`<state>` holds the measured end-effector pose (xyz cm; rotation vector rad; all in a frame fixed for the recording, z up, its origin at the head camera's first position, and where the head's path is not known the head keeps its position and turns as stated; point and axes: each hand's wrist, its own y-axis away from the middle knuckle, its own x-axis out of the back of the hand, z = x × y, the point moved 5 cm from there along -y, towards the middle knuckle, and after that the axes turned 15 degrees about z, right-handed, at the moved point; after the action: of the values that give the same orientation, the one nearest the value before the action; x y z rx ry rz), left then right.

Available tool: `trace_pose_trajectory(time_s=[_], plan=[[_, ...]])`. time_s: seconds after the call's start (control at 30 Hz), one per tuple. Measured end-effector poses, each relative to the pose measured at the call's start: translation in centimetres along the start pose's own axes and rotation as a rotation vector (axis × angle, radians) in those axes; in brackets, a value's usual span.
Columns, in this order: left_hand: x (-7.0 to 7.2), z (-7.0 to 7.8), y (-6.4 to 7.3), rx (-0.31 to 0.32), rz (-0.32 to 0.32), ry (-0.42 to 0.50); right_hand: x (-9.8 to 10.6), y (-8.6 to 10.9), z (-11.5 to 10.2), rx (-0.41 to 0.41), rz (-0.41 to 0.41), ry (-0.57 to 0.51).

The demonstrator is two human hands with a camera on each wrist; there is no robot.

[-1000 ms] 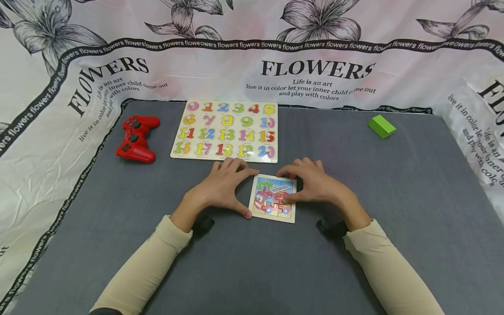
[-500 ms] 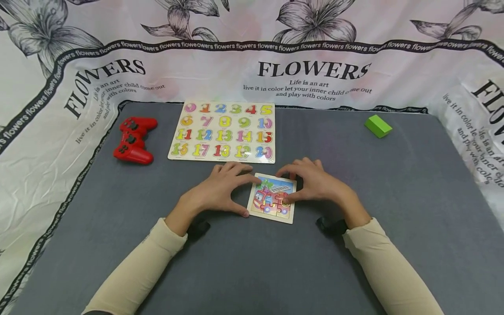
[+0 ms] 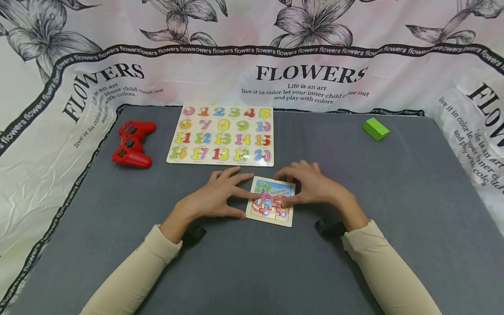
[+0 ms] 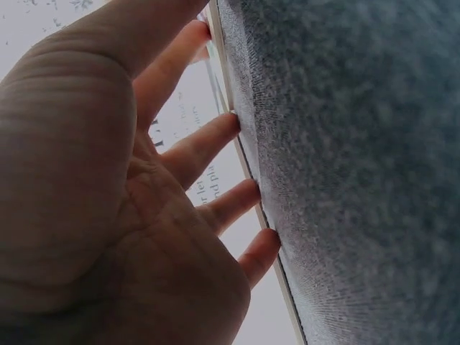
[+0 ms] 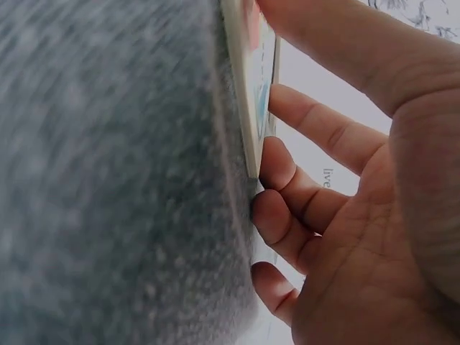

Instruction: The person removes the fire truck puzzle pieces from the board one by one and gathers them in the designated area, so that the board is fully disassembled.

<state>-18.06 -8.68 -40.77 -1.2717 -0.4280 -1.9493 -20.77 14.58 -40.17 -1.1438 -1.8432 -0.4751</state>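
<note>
A small square jigsaw puzzle [image 3: 271,202] with a red fire engine, a ladder and a green tree lies face up mid-table in the head view. At its left, my left hand [image 3: 216,197] spreads its fingers; the index fingertip rests on the picture and the thumb tip is right at the lower left corner. My right hand [image 3: 316,187] holds the puzzle's right side, thumb on the picture and bent fingers at the upper right corner. From the right wrist, the puzzle's pale edge [image 5: 248,122] shows against the curled fingers. The thumb tip is cut off there.
Behind the puzzle lies a number board [image 3: 220,131] showing 0 to 20. A red game controller [image 3: 133,144] sits at the back left, a green block [image 3: 376,128] at the back right. A white flower-print cloth [image 3: 212,74] rises behind the grey table [image 3: 252,271].
The left index finger has come off the puzzle's upper left part and moved down onto the middle of its left side. The right hand keeps its hold. The head view has shifted slightly.
</note>
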Motion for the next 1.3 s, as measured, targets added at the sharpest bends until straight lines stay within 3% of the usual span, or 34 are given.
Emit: trace_pose_trajectory(time_s=[0.3,0.73,1.13,1.3], plan=[[0.0,0.1,0.0,-0.021,0.03,0.005,-1.3,-1.4,-1.0,0.019,0.02,-0.223],[-0.1,0.0,0.0,-0.005,0.032,0.019,-2.3,-2.7,-2.5,0.043,-0.009,-0.124],[-0.1,-0.1,0.1,0.012,0.042,0.036,-2.2,-3.9,-3.1,0.019,-0.21,-0.092],[-0.2,-0.1,0.0,0.014,0.043,0.024,-2.1,-4.1,-3.2,0.013,-0.245,-0.107]])
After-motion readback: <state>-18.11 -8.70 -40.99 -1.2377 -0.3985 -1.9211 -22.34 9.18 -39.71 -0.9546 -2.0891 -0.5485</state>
